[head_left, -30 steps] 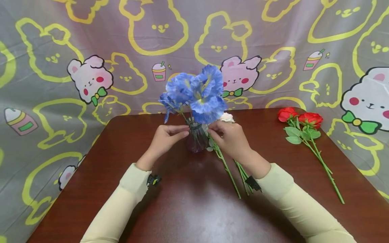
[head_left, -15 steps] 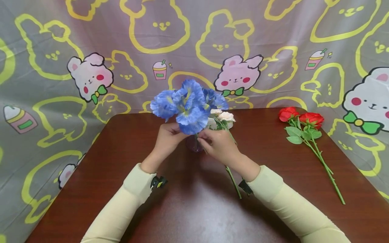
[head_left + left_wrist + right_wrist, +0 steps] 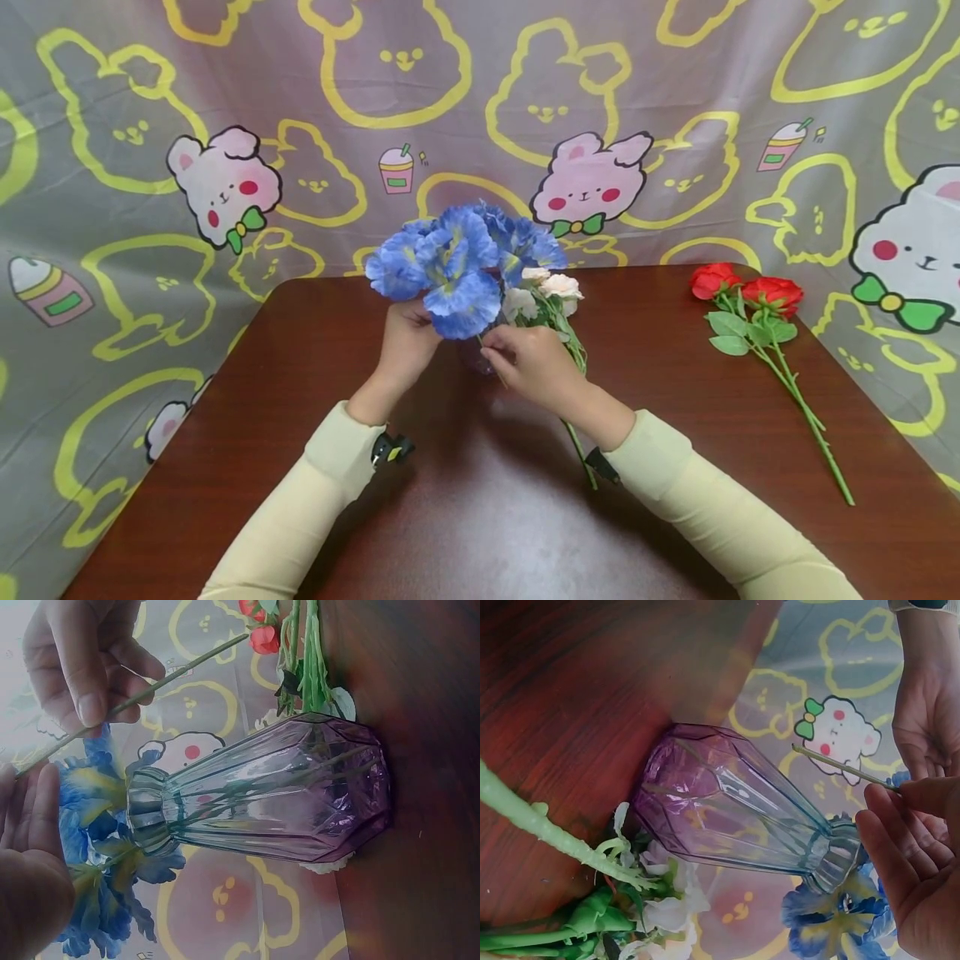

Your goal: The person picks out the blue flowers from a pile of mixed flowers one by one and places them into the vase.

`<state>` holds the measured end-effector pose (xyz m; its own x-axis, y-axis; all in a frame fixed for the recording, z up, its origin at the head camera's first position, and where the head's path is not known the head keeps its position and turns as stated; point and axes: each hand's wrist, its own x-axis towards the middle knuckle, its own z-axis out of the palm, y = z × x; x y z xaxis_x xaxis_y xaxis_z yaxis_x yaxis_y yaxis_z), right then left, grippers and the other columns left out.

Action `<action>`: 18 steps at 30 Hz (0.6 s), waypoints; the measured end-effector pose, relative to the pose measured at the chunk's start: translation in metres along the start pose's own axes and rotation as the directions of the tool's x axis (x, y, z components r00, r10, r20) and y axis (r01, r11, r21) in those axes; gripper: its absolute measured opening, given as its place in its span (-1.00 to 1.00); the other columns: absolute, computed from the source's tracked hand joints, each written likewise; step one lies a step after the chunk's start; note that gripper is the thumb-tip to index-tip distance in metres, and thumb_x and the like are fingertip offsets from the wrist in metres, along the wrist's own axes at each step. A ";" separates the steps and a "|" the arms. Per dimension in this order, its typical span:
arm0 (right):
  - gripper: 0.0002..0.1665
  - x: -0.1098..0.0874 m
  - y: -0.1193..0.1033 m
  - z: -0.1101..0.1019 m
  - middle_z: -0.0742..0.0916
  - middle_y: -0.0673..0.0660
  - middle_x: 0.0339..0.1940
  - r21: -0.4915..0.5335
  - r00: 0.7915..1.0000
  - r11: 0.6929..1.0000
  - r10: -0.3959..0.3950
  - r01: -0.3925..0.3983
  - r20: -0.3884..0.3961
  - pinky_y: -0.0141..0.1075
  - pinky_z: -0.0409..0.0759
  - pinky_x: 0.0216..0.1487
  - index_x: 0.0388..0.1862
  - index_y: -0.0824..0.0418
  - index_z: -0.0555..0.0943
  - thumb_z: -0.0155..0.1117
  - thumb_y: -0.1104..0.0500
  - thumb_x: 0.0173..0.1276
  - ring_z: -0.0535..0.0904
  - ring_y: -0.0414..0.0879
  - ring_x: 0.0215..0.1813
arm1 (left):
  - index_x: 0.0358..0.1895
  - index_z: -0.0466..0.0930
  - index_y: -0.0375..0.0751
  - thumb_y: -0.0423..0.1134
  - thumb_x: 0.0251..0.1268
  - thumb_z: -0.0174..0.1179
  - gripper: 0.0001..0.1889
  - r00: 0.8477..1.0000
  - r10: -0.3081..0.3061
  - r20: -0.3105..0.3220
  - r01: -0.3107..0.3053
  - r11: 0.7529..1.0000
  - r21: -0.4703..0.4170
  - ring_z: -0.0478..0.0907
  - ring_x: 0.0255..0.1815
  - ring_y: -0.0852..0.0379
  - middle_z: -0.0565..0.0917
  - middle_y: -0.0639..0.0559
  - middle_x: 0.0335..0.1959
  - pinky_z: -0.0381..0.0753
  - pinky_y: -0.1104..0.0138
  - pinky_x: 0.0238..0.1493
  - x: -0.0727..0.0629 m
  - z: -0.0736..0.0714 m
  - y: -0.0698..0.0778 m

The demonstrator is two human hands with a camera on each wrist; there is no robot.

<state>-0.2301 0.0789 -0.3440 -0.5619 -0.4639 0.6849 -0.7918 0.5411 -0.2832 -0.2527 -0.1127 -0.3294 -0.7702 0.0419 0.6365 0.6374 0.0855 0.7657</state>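
My right hand (image 3: 528, 362) pinches the thin green stem (image 3: 184, 671) of a blue artificial iris (image 3: 450, 271) between thumb and fingers. Its cut end hangs free outside the vase. My left hand (image 3: 405, 342) is at the upper part of this stem, where thumb and fingers seem to pinch it; the blossom partly hides them in the head view. Below and behind the hands stands a faceted glass vase (image 3: 270, 795), purple at the base and bluish at the neck. Other blue irises (image 3: 836, 922) stand in it, their stems visible through the glass.
White artificial flowers (image 3: 558, 292) with green stems lie on the brown table (image 3: 300, 367) just right of the vase. Red artificial roses (image 3: 768, 296) lie farther right. A curtain (image 3: 360, 92) with cartoon prints hangs behind the table.
The held iris has come left and down, its stem now slanting towards me. My right hand has shifted left; my left hand has left the vase neck and now sits behind the blossom.
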 end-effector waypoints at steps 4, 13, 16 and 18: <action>-0.96 0.002 0.000 0.000 0.74 0.01 -0.47 0.007 1.000 1.000 -0.002 0.002 -0.003 -0.31 0.62 -0.36 -0.34 0.22 0.67 0.40 0.28 0.24 0.65 -0.21 -0.44 | -0.65 0.58 -0.61 -0.69 -0.08 0.21 -0.90 1.000 0.016 -0.015 -0.016 1.000 -0.011 0.32 -0.61 0.34 0.48 0.33 -0.78 0.40 0.48 -0.43 0.002 0.000 0.001; -0.86 0.004 0.011 -0.011 0.73 0.06 -0.44 0.020 0.996 0.996 0.089 -0.088 -0.017 -0.28 0.56 -0.42 -0.26 0.28 0.71 0.32 0.20 0.36 0.59 -0.18 -0.47 | -0.54 0.62 -0.60 -0.63 0.00 0.22 -0.95 0.991 0.042 -0.125 -0.047 0.998 -0.037 0.32 -0.59 0.32 0.50 0.25 -0.70 0.34 0.46 -0.60 0.013 -0.005 0.017; -0.84 0.004 0.017 -0.014 0.75 0.09 -0.39 -0.010 0.987 0.987 0.161 -0.161 -0.012 -0.21 0.58 -0.38 -0.23 0.29 0.71 0.31 0.20 0.36 0.62 -0.12 -0.43 | -0.58 0.62 -0.53 -0.63 0.02 0.23 -0.90 0.980 0.071 -0.185 -0.080 0.996 -0.039 0.31 -0.55 0.29 0.48 0.24 -0.69 0.35 0.44 -0.56 0.019 -0.008 0.025; -0.84 0.005 0.022 -0.015 0.76 0.09 -0.37 -0.017 0.976 0.976 0.219 -0.219 -0.002 -0.18 0.58 -0.36 -0.23 0.28 0.71 0.34 0.19 0.34 0.64 -0.10 -0.40 | -0.60 0.65 -0.42 -0.64 0.02 0.22 -0.85 0.970 0.091 -0.226 -0.103 0.994 -0.044 0.32 -0.51 0.29 0.51 0.25 -0.65 0.38 0.44 -0.50 0.023 -0.010 0.031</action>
<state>-0.2462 0.0992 -0.3365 -0.7213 -0.3325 0.6076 -0.6452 0.6416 -0.4148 -0.2504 -0.1189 -0.2902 -0.6840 -0.1764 0.7078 0.7141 0.0366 0.6991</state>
